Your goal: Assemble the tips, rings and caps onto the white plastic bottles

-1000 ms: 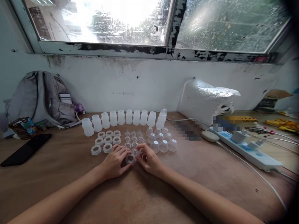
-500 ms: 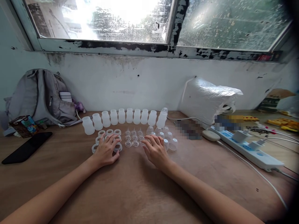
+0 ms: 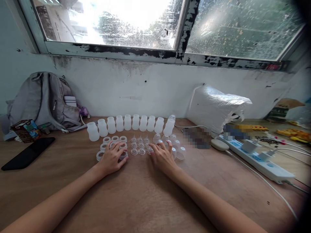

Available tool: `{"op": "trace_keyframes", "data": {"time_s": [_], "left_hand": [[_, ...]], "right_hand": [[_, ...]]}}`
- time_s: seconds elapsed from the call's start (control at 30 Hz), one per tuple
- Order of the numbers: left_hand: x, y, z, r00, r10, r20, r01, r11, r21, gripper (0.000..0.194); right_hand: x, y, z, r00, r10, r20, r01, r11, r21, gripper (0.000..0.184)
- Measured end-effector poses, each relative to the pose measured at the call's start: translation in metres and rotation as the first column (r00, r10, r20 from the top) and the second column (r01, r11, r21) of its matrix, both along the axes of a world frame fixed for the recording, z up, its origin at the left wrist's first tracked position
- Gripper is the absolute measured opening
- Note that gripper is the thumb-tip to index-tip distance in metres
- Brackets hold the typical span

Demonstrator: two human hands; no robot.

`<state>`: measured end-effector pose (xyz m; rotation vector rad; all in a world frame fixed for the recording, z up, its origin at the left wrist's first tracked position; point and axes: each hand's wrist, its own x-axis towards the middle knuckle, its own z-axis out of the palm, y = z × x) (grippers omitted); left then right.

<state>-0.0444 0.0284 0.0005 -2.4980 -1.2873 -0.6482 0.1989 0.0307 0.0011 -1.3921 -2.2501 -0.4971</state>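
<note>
My left hand (image 3: pixel 111 159) lies on a cluster of white collar rings (image 3: pixel 107 140), fingers spread, and one ring (image 3: pixel 122 155) sits between its thumb and forefinger. My right hand (image 3: pixel 163 157) rests with its fingers spread over the clear domed caps (image 3: pixel 180 153); whether it grips one is hidden. Between the hands stand small clear nipples (image 3: pixel 139 145) in rows. Behind them runs a row of white bottles (image 3: pixel 127 122), and the one at the right end (image 3: pixel 169 126) wears a cap.
On the wooden table (image 3: pixel 145 200), a grey backpack (image 3: pixel 43 100), a small carton (image 3: pixel 24 130) and a black phone (image 3: pixel 28 153) lie at left. A white plastic bag (image 3: pixel 216 105), a power strip (image 3: pixel 257 155) with cables and yellow items lie at right. Wall and window stand behind.
A second ago both hands held a ring and nipple together near the table's middle. They have since moved forward and apart, the left onto the rings, the right onto the caps.
</note>
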Motion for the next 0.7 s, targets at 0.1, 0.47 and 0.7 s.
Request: {"op": "trace_keyframes", "data": {"time_s": [0.1, 0.47, 0.7], "left_hand": [[-0.0007, 0.0010, -0.0019, 1.000, 0.008, 0.011, -0.008, 1.000, 0.002, 0.023], [-0.0022, 0.0029, -0.0042, 0.999, 0.000, 0.038, 0.000, 1.000, 0.004, 0.026], [-0.0024, 0.0029, -0.0055, 0.999, -0.016, 0.043, 0.017, 1.000, -0.014, 0.027]], "right_hand": [[-0.0011, 0.0015, -0.0006, 1.000, 0.001, -0.012, -0.001, 1.000, 0.004, 0.031], [-0.0020, 0.0047, -0.0052, 0.997, 0.068, -0.029, -0.067, 0.996, 0.057, 0.028], [-0.0001, 0.0004, 0.0047, 0.989, 0.088, -0.121, -0.078, 0.993, 0.085, 0.026]]}}
